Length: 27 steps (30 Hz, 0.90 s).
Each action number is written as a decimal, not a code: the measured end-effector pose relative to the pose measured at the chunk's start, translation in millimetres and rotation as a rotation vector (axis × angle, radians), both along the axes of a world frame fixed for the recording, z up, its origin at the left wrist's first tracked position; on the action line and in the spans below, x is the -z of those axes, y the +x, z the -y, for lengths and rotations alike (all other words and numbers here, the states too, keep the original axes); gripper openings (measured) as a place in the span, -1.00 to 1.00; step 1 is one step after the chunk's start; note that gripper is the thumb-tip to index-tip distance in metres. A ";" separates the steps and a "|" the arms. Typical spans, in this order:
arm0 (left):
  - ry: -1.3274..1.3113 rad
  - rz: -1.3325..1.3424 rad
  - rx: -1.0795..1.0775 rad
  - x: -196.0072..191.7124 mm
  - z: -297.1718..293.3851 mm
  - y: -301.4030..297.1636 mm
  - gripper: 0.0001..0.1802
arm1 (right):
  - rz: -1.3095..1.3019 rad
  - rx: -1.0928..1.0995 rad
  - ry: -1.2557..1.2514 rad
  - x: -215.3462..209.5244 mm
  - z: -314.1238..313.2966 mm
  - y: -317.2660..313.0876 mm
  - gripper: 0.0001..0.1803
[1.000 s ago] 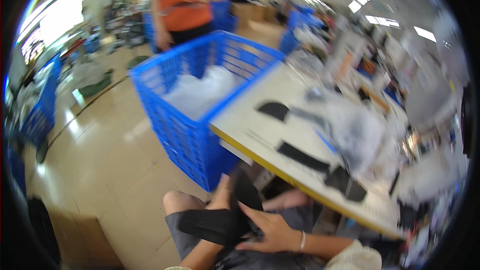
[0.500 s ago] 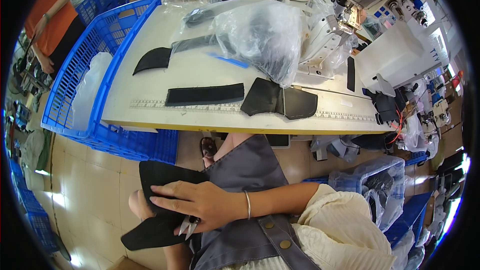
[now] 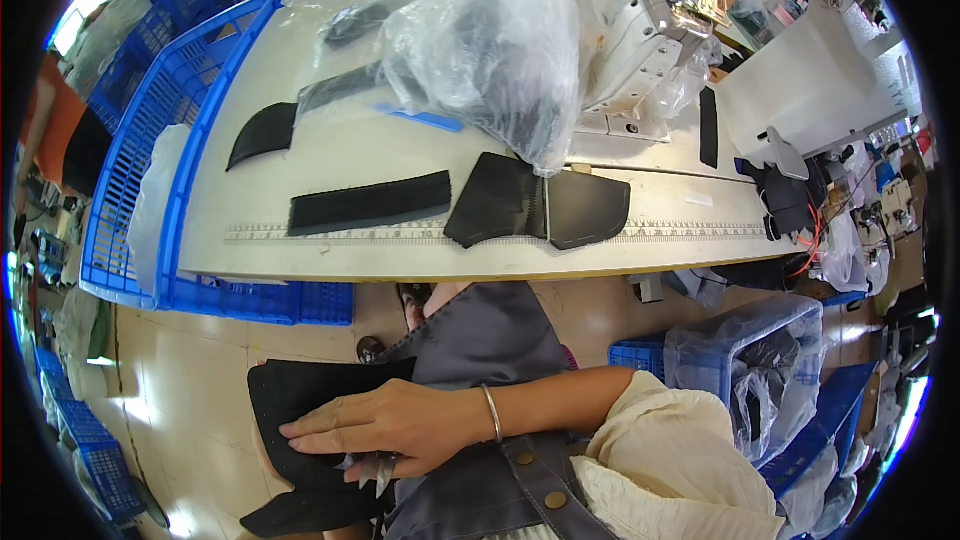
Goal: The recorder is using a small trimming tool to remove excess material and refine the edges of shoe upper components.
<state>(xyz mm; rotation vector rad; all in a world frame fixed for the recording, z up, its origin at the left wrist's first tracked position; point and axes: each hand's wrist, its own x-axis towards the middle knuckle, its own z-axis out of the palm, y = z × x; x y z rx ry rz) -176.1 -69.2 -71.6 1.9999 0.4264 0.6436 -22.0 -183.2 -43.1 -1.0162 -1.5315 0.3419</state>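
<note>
In the head view, below the table's (image 3: 400, 264) front edge, the right hand (image 3: 395, 428), fingers extended on the black piece (image 3: 295, 390), holds snips (image 3: 377, 472) whose blades might nick it if they slip; the left hand's grip, mostly hidden, can't be made out.

A black, flat, lobed piece (image 3: 285, 405) spreads beneath one of the hands (image 3: 395, 430), pointed silver snips (image 3: 379, 475) close by.

Right fingers (image 3: 325, 417) touch black material (image 3: 300, 388) — holding snips (image 3: 384, 471).
</note>
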 end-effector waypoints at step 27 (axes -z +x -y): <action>-0.302 0.053 0.036 -3.4 15.3 114.5 -0.56 | 0.515 1.082 -0.599 -14.5 145.9 84.6 -0.58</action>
